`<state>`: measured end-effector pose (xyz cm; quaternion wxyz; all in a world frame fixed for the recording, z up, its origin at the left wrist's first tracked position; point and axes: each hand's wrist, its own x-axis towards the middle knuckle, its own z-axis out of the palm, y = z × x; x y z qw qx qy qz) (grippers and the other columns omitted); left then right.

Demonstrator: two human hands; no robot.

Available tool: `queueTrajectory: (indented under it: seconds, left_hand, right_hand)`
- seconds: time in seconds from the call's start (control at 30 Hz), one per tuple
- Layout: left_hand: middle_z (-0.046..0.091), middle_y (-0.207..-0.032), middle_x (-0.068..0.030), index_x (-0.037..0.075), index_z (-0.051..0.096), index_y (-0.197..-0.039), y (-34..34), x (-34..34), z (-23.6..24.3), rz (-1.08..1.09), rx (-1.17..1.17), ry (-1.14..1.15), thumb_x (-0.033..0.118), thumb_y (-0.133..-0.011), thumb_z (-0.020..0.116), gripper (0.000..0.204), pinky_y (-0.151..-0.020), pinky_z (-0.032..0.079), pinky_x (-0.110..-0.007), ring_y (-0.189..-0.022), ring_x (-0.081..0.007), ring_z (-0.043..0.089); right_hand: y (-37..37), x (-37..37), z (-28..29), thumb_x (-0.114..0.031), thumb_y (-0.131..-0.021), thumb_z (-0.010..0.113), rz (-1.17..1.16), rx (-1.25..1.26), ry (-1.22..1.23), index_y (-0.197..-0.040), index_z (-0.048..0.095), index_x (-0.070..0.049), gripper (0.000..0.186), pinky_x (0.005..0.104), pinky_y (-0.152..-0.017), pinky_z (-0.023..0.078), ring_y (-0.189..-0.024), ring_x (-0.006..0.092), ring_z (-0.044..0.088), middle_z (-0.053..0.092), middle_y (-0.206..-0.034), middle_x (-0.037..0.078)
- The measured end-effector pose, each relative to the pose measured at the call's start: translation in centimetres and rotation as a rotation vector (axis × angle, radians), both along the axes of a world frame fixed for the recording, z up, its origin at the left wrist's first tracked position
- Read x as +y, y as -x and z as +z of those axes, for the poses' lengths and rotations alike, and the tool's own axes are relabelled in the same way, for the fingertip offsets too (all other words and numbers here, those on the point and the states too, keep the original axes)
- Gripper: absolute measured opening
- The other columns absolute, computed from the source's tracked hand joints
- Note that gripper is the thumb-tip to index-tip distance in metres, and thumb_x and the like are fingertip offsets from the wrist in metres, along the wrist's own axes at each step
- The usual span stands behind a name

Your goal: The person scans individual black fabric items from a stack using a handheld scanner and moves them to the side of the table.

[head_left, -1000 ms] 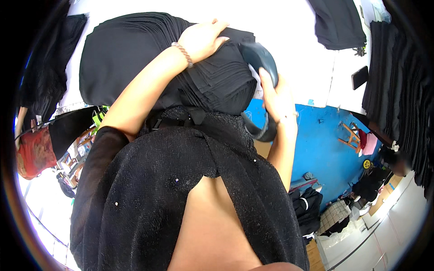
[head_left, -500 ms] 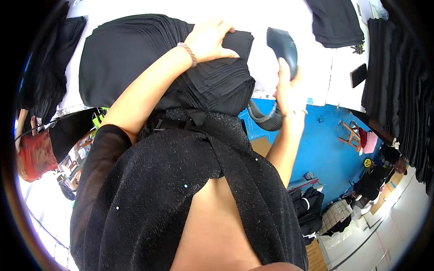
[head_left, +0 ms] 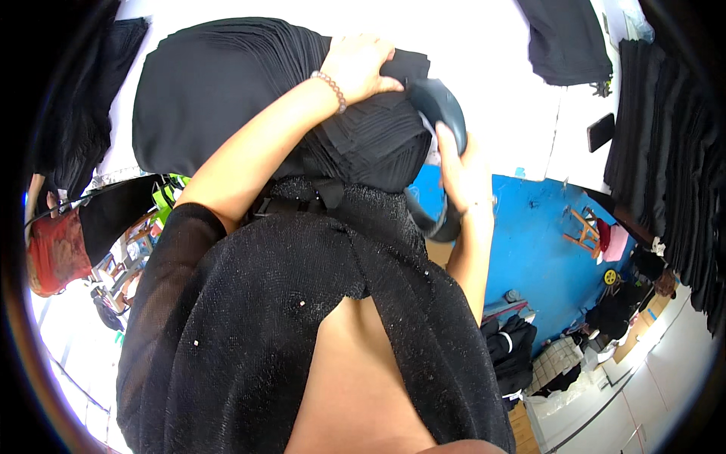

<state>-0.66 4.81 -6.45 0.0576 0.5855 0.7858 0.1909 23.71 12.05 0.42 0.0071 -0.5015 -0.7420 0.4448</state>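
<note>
A thick stack of black fabric pieces (head_left: 219,98) lies on the white table in front of me, its layers fanned at the right. My left hand (head_left: 359,66) rests on the stack's right part, fingers apart and thumb spread toward the corner. My right hand (head_left: 463,170) grips a dark blue-grey handheld scanner (head_left: 442,106), apparently a barcode scanner. Its head is over the right edge of the fabric, close to my left thumb. A thick dark cord (head_left: 431,223) loops below the right hand. What lies under the scanner head is hidden.
More black fabric lies at the far right (head_left: 569,41), with long black pieces hanging (head_left: 658,144) at the right edge. A phone (head_left: 601,132) is on the white table (head_left: 507,106). Dark garments (head_left: 79,98) hang at left, near another person in red (head_left: 60,253). A wooden stool (head_left: 584,227) stands on blue floor.
My right hand has brought the scanner left and nearer, from above the bare table to the fabric's right edge. My left hand has shifted slightly right.
</note>
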Motion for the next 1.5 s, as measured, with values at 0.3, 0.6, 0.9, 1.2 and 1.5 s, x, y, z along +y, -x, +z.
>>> queueTrajectory:
  seconds: [0.3, 0.6, 0.9, 1.2, 1.5]
  left_hand:
    - [0.061, -0.066, -0.0101, 0.005, 0.060, -0.079, 2.8, -0.3, 6.5, -0.298, -0.444, 0.327, 0.042, -0.083, 0.078, 0.042, -0.065, 0.050, -0.038, -0.065, -0.0231, 0.062]
    - [0.061, -0.104, -0.0123, 0.007, 0.064, -0.109, 0.9, 0.3, 0.4, -0.037, -0.085, -0.044, 0.025, -0.082, 0.078, 0.035, -0.088, 0.053, -0.041, -0.097, -0.0340, 0.065]
    - [0.063, -0.092, -0.0086, 0.008, 0.067, -0.097, 0.9, 0.8, 0.3, -0.072, -0.197, -0.224, 0.020, -0.077, 0.082, 0.028, -0.083, 0.051, -0.039, -0.090, -0.0308, 0.063]
    - [0.067, -0.086, -0.0060, 0.009, 0.069, -0.090, 1.8, 1.6, -0.4, 0.028, -0.270, -0.119, 0.024, -0.080, 0.080, 0.021, -0.079, 0.052, -0.039, -0.082, -0.0277, 0.065]
    - [0.067, -0.072, -0.0024, 0.007, 0.063, -0.085, 3.7, -3.7, 6.3, -0.163, -0.677, 0.256, 0.021, -0.092, 0.070, 0.017, -0.071, 0.050, -0.035, -0.067, -0.0200, 0.064]
  right_hand:
    - [1.1, -0.1, 0.4, -0.054, -0.093, 0.063, -0.003, -0.064, -0.052, -0.106, 0.065, 0.009, 0.063, 0.0461, -0.088, 0.052, -0.094, 0.0426, 0.069, 0.069, -0.096, 0.030]
    - [2.0, 0.8, 0.0, -0.053, -0.094, 0.061, -0.010, -0.024, 0.040, -0.102, 0.067, 0.009, 0.063, 0.0428, -0.079, 0.053, -0.085, 0.0365, 0.070, 0.069, -0.085, 0.026]
    - [2.5, 0.8, 0.6, -0.054, -0.095, 0.060, -0.073, 0.042, 0.072, -0.096, 0.065, 0.007, 0.062, 0.0386, -0.063, 0.053, -0.062, 0.0243, 0.065, 0.064, -0.071, 0.016]
    - [3.5, 1.8, 0.5, -0.054, -0.095, 0.062, -0.109, 0.019, 0.033, -0.094, 0.065, 0.006, 0.060, 0.0374, -0.061, 0.053, -0.059, 0.0238, 0.065, 0.064, -0.071, 0.016]
    - [3.9, 1.8, 0.7, -0.054, -0.095, 0.060, -0.101, -0.006, 0.135, -0.096, 0.064, 0.007, 0.061, 0.0400, -0.065, 0.054, -0.062, 0.0280, 0.068, 0.066, -0.072, 0.019]
